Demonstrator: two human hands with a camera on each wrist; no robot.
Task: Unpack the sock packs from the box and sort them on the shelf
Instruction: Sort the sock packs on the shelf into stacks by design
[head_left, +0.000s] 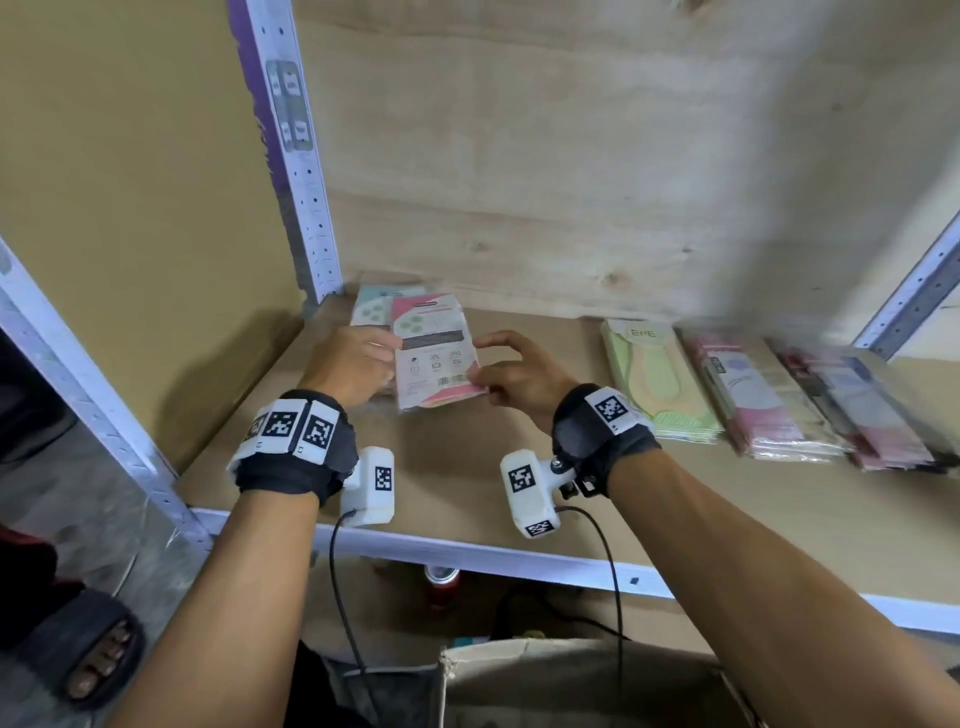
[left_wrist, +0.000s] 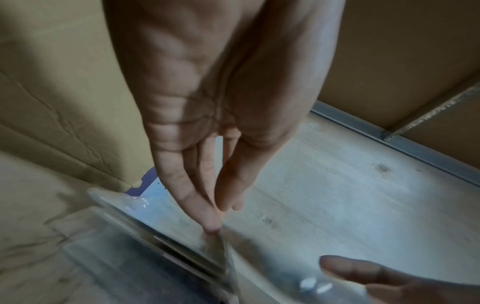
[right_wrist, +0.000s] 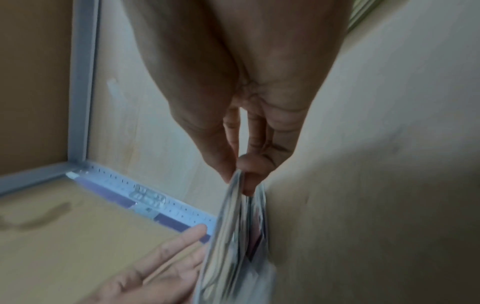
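Shelf (head_left: 467, 499), left rear corner: pink pack (head_left: 435, 358) topping a small stack, a blue pack (head_left: 370, 304) lying behind it; right hand (head_left: 519, 376) pinching the stack's right edge between thumb and fingertips; left hand (head_left: 353, 364) lying nearly straight-fingered against the left edge, apparently squaring the pile so that like sits on like; to the right, green packs (head_left: 660, 384), then pink-grey packs (head_left: 753, 400), then darker packs (head_left: 857, 410) lying in separate piles by kind; box (head_left: 571, 680) standing open below the shelf, contents hidden.

Soft even daylight, faint shadows; wrist views blurred, edges distorted.
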